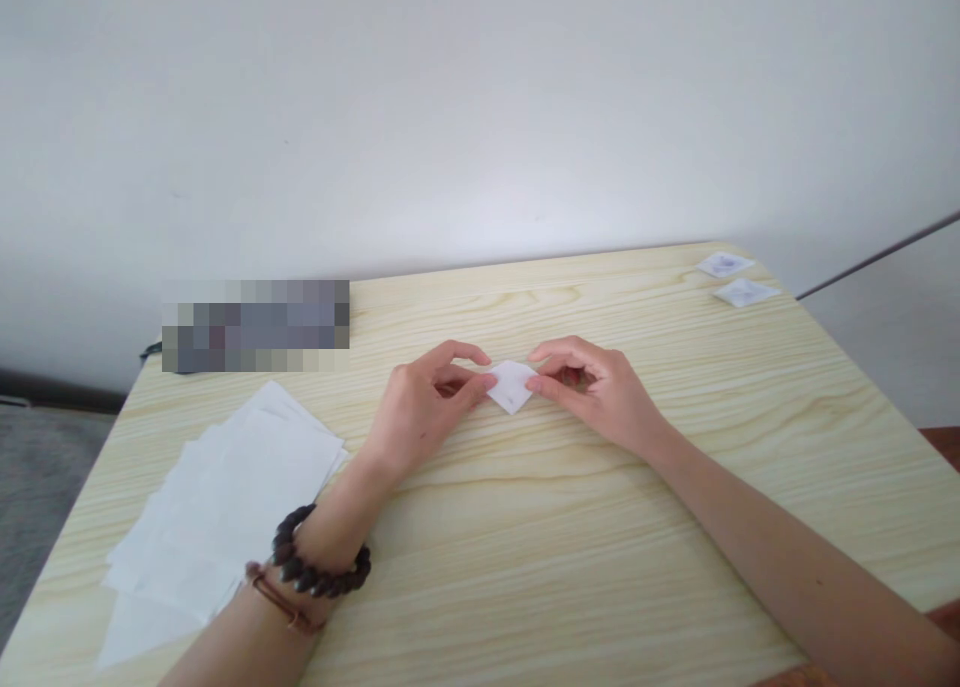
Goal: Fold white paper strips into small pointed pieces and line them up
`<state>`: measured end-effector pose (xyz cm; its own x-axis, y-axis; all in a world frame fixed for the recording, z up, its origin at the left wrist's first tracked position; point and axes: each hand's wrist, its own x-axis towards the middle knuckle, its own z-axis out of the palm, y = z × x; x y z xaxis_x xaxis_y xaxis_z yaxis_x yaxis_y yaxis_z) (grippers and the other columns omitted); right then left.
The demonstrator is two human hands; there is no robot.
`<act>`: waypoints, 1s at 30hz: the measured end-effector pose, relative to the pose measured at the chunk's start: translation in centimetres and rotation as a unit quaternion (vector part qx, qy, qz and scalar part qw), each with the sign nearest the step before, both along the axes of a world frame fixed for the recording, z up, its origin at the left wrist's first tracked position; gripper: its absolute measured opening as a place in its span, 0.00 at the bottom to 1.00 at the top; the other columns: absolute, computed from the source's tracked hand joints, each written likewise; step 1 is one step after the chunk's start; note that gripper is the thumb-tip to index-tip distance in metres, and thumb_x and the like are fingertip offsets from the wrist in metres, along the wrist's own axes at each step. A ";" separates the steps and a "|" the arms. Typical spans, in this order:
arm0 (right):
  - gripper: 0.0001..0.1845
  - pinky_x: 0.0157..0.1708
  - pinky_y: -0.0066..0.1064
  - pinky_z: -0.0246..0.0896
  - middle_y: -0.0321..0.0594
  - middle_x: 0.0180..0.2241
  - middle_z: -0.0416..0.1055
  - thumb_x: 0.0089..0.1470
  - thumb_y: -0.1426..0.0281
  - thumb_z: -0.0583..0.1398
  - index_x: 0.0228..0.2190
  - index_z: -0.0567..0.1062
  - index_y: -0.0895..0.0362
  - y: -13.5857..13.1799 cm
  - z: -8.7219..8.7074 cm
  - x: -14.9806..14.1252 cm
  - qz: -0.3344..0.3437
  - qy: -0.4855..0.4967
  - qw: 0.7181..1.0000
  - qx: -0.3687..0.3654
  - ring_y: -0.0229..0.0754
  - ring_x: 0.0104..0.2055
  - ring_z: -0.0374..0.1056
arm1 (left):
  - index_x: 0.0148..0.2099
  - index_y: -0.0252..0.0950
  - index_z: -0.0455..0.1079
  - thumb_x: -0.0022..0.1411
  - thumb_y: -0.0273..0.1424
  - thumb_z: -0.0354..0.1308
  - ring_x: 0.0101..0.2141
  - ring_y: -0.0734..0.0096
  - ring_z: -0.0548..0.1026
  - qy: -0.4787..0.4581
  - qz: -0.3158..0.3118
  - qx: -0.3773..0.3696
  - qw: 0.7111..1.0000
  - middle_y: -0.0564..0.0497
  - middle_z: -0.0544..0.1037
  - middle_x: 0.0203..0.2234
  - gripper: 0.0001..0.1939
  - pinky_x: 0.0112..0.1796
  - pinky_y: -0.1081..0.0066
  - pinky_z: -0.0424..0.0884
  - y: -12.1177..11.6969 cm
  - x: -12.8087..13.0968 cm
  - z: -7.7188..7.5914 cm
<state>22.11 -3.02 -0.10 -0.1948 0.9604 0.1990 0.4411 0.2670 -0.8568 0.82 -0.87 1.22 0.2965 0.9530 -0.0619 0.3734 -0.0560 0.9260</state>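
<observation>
A small piece of folded white paper [511,385], diamond-shaped from here, is held between my two hands just over the middle of the table. My left hand [431,402] pinches its left corner, the thumb lying on top. At the right corner, my right hand [600,387] grips it the same way with the thumb on the face. Both index fingers arch above the paper's far side. The fingertips beneath the paper are hidden. A dark bead bracelet [319,567] and a thin brown cord circle my left wrist.
A spread stack of white paper sheets [232,497] lies left of my left forearm. Two folded paper pieces [725,264] rest at the table's far right corner. A blurred-out dark object [262,327] sits at the back left. The wood-grain table [525,537] meets a white wall.
</observation>
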 end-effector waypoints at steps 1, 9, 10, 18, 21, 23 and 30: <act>0.07 0.27 0.27 0.61 0.35 0.28 0.77 0.56 0.66 0.62 0.36 0.75 0.54 -0.1 0.0 -0.1 0.002 -0.011 1.000 0.013 0.36 0.27 0.68 | 0.41 0.36 0.74 0.58 0.39 0.61 0.24 0.74 0.75 0.032 0.002 0.046 0.998 0.52 0.81 0.27 0.13 0.27 0.76 0.69 0.0 0.0 -0.1; 0.09 0.33 0.29 0.64 0.39 0.32 0.75 0.60 0.69 0.57 0.40 0.76 0.55 -0.2 -0.3 -0.5 0.031 -0.116 0.988 0.096 0.37 0.31 0.68 | 0.46 0.37 0.76 0.62 0.31 0.59 0.41 0.66 0.73 0.139 -0.079 0.298 0.941 0.47 0.78 0.40 0.10 0.45 0.65 0.70 0.4 -0.4 -1.3; 0.09 0.34 0.30 0.64 0.39 0.30 0.73 0.60 0.69 0.57 0.40 0.76 0.56 -0.1 -0.3 -0.5 0.037 -0.138 0.983 0.113 0.38 0.31 0.68 | 0.46 0.38 0.76 0.62 0.31 0.59 0.40 0.65 0.72 0.151 -0.083 0.312 0.934 0.47 0.78 0.40 0.11 0.44 0.65 0.70 0.4 -0.4 -1.4; 0.13 0.40 0.36 0.62 0.41 0.31 0.71 0.60 0.63 0.59 0.41 0.77 0.58 -0.2 -0.6 -0.6 0.044 -0.209 0.965 0.150 0.42 0.35 0.65 | 0.47 0.42 0.77 0.62 0.38 0.59 0.44 0.59 0.68 0.250 -0.101 0.347 0.898 0.45 0.75 0.42 0.13 0.44 0.59 0.68 0.1 -0.5 -1.2; 0.15 0.39 0.36 0.61 0.42 0.31 0.72 0.60 0.61 0.58 0.41 0.78 0.56 -0.3 -0.8 -0.7 0.031 -0.236 0.959 0.153 0.43 0.35 0.65 | 0.47 0.45 0.77 0.62 0.40 0.59 0.45 0.59 0.67 0.275 -0.096 0.338 0.895 0.46 0.74 0.44 0.13 0.45 0.58 0.65 0.1 -0.6 -1.1; 0.15 0.38 0.36 0.60 0.41 0.30 0.73 0.60 0.60 0.57 0.41 0.79 0.56 -0.3 -0.8 -0.7 0.027 -0.253 0.955 0.153 0.43 0.34 0.64 | 0.47 0.46 0.77 0.61 0.41 0.59 0.45 0.59 0.67 0.280 -0.092 0.332 0.896 0.46 0.74 0.44 0.13 0.45 0.58 0.64 0.1 -0.6 -1.1; 0.14 0.37 0.35 0.57 0.39 0.27 0.73 0.59 0.62 0.59 0.40 0.79 0.56 -0.1 -0.5 -0.7 0.023 -0.255 0.958 0.131 0.41 0.31 0.63 | 0.45 0.46 0.78 0.59 0.41 0.62 0.43 0.60 0.67 0.272 -0.080 0.309 0.908 0.48 0.73 0.38 0.13 0.44 0.59 0.63 0.2 -0.4 -1.0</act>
<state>21.43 -3.13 -0.56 -0.3713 0.8788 0.2998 0.7673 0.4722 -0.4339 0.41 -0.69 0.20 0.5202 0.8030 0.2908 0.7068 -0.5959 0.3813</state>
